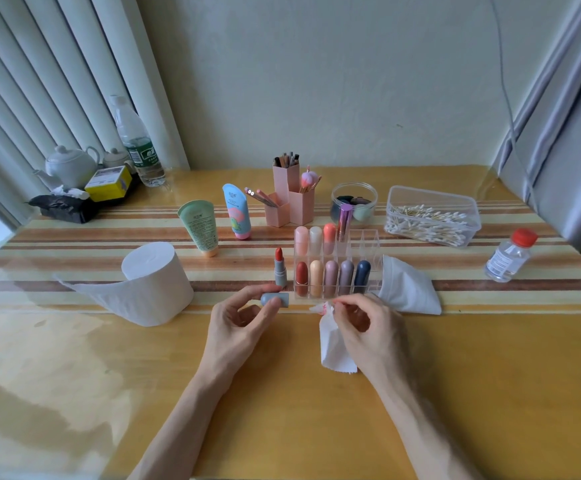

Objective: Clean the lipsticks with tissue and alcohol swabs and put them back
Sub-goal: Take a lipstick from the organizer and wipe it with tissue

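One open lipstick (279, 268) beside a rack (365, 242) of nine.
Left hand (237, 323) holds one cap (275, 299); right hand (368, 327) pinches one tissue (332, 344).

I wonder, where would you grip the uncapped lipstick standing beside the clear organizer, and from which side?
Pinch the lipstick by its grey base, low down, from the left or front. It stands upright with its red bullet bare on top, which would smear, and the organizer stands close on its right.
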Motion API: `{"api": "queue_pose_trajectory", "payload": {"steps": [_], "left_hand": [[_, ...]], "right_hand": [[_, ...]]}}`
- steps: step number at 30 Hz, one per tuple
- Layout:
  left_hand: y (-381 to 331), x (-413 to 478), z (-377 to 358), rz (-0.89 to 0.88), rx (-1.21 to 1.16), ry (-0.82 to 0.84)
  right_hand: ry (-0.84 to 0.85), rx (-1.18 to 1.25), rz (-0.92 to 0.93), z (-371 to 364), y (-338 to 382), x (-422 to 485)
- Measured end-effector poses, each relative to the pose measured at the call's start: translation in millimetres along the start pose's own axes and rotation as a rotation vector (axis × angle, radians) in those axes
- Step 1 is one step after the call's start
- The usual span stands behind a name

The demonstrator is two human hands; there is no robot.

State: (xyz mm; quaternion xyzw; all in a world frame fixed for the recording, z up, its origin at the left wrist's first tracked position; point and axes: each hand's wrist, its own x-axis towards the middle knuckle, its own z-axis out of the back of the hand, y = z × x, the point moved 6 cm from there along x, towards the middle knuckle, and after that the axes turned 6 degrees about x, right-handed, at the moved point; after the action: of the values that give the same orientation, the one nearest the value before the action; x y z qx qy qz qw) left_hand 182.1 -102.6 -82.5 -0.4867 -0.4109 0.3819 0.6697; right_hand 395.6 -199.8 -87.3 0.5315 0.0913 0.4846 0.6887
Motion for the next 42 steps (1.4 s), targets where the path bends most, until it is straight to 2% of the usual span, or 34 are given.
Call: {"api": "queue_pose_trajectory", "payload": {"steps": [5, 10, 17, 23, 28, 39, 42], "left_hand": [[-5, 1, -3, -0.064, 0.18, -0.055], [-6, 3, -8, -0.205, 0.576, -0.093], [-7, 8, 3, -0.247, 0.805, -0.197], [-13, 8, -3, -0.363, 0.943, -0.162], [-4, 13, -10, -0.324, 0.934, -0.103], [0, 12, -10, -0.262, 0.831, -0.139], [-3, 8, -2, -0.118, 0.713, -0.159]], "right_hand": [[-0.057, -0.005, -0.071, 8, -10, 3], [-0.065, -0.006, -0.107, 5, -12, 5], [-0.064, 0.02, -0.13, 4, -13, 5], [-0.056, 0.018, -0.121, 3, -11, 5], [-0.057, 0.025, -0.11, 3, -11, 4], [-0.053, 0.028, -0.076, 3, -7, 4], [-0.069, 0.041, -0.081, 4, -9, 5]]}}
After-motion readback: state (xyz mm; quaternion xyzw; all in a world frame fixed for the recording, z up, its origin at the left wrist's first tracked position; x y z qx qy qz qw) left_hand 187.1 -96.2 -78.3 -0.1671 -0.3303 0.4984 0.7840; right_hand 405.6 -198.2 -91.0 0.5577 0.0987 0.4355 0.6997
